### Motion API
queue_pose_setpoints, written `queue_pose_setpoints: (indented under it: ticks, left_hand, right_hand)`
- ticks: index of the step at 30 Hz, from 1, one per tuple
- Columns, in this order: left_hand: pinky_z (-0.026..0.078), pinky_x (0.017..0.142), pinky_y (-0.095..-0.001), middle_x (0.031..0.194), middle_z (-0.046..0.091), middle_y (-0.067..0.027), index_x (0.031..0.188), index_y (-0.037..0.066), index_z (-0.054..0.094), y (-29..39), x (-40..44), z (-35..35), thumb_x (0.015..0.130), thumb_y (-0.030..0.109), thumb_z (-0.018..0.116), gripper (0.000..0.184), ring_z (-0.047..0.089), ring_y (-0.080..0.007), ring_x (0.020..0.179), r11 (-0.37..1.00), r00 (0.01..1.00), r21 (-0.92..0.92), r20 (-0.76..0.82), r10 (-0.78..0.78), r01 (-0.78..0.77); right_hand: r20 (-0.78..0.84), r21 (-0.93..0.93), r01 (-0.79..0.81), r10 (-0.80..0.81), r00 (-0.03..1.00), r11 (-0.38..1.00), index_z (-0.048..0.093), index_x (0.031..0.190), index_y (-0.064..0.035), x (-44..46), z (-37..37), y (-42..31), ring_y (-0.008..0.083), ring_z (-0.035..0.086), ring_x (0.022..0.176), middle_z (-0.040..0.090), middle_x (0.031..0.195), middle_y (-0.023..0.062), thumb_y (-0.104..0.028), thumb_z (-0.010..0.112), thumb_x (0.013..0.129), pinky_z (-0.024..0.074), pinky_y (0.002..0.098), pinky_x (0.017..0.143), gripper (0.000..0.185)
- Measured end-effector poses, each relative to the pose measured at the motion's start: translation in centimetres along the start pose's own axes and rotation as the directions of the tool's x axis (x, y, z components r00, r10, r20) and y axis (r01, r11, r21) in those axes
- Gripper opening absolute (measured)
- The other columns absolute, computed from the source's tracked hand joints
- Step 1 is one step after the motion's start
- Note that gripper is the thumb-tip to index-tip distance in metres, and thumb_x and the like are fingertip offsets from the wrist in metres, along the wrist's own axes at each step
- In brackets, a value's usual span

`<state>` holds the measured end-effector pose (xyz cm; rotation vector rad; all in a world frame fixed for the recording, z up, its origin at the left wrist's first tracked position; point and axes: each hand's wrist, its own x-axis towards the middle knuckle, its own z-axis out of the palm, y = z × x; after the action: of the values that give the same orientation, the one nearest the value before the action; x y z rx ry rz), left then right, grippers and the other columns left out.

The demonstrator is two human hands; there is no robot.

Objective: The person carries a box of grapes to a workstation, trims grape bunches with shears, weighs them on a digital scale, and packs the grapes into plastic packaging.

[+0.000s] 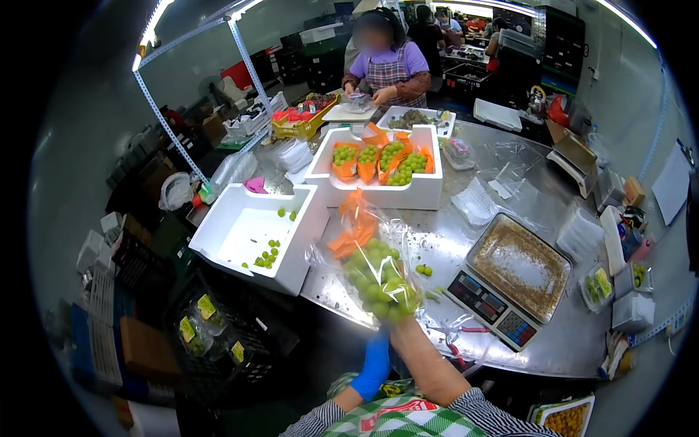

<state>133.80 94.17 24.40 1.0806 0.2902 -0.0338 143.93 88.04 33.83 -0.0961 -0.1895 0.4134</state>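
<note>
A bunch of green grapes (378, 280) in a clear plastic bag, with orange paper (354, 227) at its far end, is held up over the near edge of the metal table. My right hand (403, 328) is bare and grips the bunch from below; the grapes cover most of its fingers. Close beside it, my left hand (374, 362) wears a blue glove. It reaches up to the underside of the bunch, its fingers hidden and smeared. A few loose grapes (424, 270) lie on the table to the right of the bag.
A white foam box (378, 197) holds grape bunches in orange paper. Another foam box (218, 226) has loose grapes inside. A scale (473, 295) with a dirty tray stands right, red-handled scissors (456, 352) near it. A co-worker (393, 69) handles a clear pack across the table.
</note>
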Motion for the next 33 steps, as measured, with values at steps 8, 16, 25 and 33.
queue_pose_setpoints:
  ticks: [8,16,25,33]
  left_hand:
    - [0.049,0.073,-0.0313,0.088,0.068,-0.0092,0.101,-0.003,0.065,1.1,-5.7,-3.8,0.093,0.016,0.056,0.023,0.06,-0.013,0.08,0.797,0.907,0.531,0.418,0.05,-0.289]
    - [0.046,0.093,-0.0361,0.116,0.062,-0.0091,0.122,0.003,0.055,11.0,3.5,-14.4,0.095,0.027,0.044,0.037,0.06,-0.0215,0.103,0.996,0.997,0.086,0.068,-0.039,0.033]
    - [0.035,0.107,-0.0391,0.139,0.043,-0.0151,0.14,0.007,0.036,13.3,6.9,-9.4,0.092,0.064,0.032,0.075,0.045,-0.0288,0.124,0.896,0.832,-0.016,0.38,-0.405,0.443]
    - [0.038,0.103,-0.0398,0.127,0.052,-0.0147,0.129,0.003,0.046,6.5,3.4,-9.5,0.094,0.048,0.035,0.059,0.052,-0.0262,0.114,0.696,0.896,-0.576,0.367,-0.249,0.429]
  right_hand:
    - [-0.058,0.213,-0.269,0.287,0.956,0.939,0.05,0.112,-0.0024,0.7,-6.9,-0.6,0.0175,0.057,0.085,0.056,0.101,0.0105,-0.032,0.049,0.092,0.0505,0.026,0.061,0.036]
    - [0.456,0.304,-0.676,0.521,0.722,0.671,0.052,0.114,0.0035,-0.9,0.9,1.7,0.0264,0.061,0.091,0.058,0.096,0.0135,-0.036,0.047,0.094,0.0552,0.0302,0.075,0.044]
    - [0.044,0.222,-0.515,0.519,0.853,0.828,0.053,0.113,0.002,-3.9,0.3,5.0,0.0269,0.063,0.09,0.06,0.099,0.0163,-0.034,0.049,0.092,0.0561,0.0333,0.077,0.042]
    - [-0.459,-0.614,-0.401,0.105,0.882,0.68,0.054,0.113,0.0006,-5.3,-0.9,5.7,0.0268,0.065,0.089,0.061,0.101,0.0184,-0.032,0.051,0.091,0.0568,0.0344,0.076,0.04]
